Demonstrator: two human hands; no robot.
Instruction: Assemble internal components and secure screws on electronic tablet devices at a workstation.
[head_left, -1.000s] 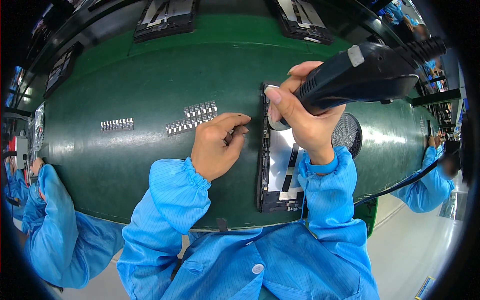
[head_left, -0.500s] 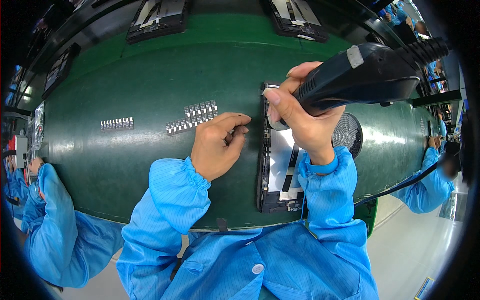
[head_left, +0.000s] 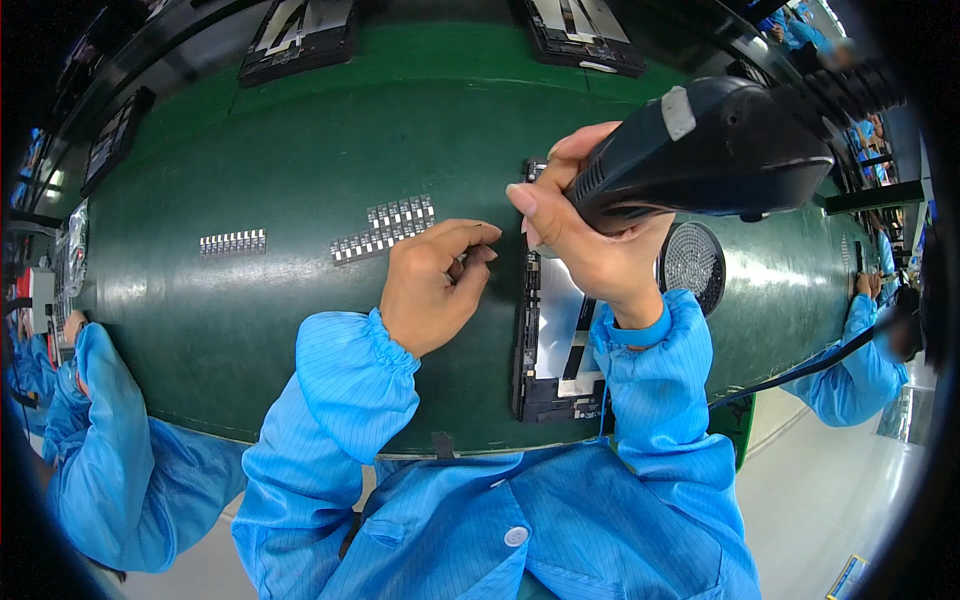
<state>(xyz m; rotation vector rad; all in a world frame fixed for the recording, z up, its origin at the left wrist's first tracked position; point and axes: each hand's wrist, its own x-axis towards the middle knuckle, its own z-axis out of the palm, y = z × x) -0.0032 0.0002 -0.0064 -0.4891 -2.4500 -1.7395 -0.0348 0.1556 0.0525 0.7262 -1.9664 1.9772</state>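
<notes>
My right hand is closed around a bulky black handheld tool with vent slots and a ribbed cord sleeve; its exact kind is unclear. Hand and tool are over the upper part of an opened tablet-like device, which has a dark frame, a silver panel and exposed boards. The sleeve covers its right side. My left hand, fingers curled and thumb bent in, is just left of the device; I cannot make out anything between its fingertips. Beyond it lie rows of small black-and-white pieces, partly covered by the hand.
Another short row of pieces lies farther left on the green table. A round black object with a grey pebbled face is by my right wrist. More opened devices stand along the back. Co-workers in blue sleeves sit at both sides.
My right hand and the black tool have shifted a little left. A pale rounded part visible beneath my right fingers is now hidden. My left hand has barely moved.
</notes>
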